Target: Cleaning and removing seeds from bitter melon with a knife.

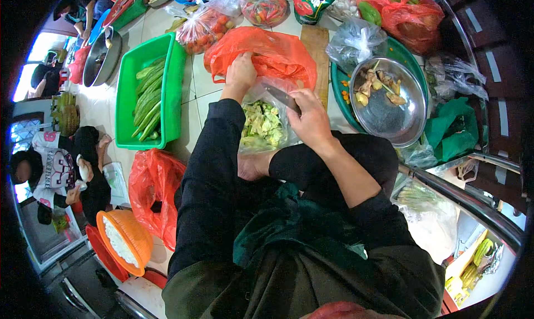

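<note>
My left hand (pixel 242 73) is at the mouth of a red plastic bag (pixel 277 47), its fingertips partly hidden by the film. In my right hand (pixel 311 114) is a knife (pixel 277 95), its dark blade pointing up and left beneath the bag's near edge. Just below both hands, a clear plastic bag (pixel 263 125) of chopped pale-green vegetable pieces lies in front of my bare foot (pixel 253 164). A wooden board (pixel 316 43) shows behind the red bag.
To the left stands a green plastic basin (pixel 173 110) of long ridged gourds. On the right, a steel bowl (pixel 386 118) with ginger pieces rests on a green tray (pixel 338 104). A metal rail (pixel 463 208) runs at lower right. A person (pixel 62 173) sits at far left.
</note>
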Motion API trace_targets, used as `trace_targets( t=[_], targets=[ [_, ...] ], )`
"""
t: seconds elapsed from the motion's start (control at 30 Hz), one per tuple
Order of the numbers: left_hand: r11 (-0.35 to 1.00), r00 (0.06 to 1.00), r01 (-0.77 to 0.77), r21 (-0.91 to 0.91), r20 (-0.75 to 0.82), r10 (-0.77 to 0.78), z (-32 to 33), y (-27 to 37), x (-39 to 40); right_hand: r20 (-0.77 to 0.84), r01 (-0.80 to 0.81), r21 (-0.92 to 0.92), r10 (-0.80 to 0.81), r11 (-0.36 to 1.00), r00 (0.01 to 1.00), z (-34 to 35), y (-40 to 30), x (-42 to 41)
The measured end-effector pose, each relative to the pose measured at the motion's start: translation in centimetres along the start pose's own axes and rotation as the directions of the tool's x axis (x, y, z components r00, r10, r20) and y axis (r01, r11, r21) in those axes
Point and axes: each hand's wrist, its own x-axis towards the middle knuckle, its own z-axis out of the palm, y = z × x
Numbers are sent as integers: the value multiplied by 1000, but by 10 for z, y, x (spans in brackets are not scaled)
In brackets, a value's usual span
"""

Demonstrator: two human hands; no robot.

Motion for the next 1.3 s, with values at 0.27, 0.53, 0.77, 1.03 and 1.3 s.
trace_targets(
  t=[0.27,0.53,0.77,1.03,1.3],
  targets=[
    [945,975,-198,260,153,162,9,13,29,58,-56,82,52,995,997,2,5,1],
    [900,893,-431,70,178,414,33,31,41,28,-27,68,25,997,999,3,17,-2],
    [945,979,-182,271,140,148,52,23,40,60,-29,95,23,995,998,5,7,-1],
    [926,959,-220,305,243,147,47,37,31,36,-6,113,2,994,999,9,9,-3],
    [929,966,-252,271,126,225,7,25,25,76,-38,106,30,994,997,9,11,-4]
  ],
)
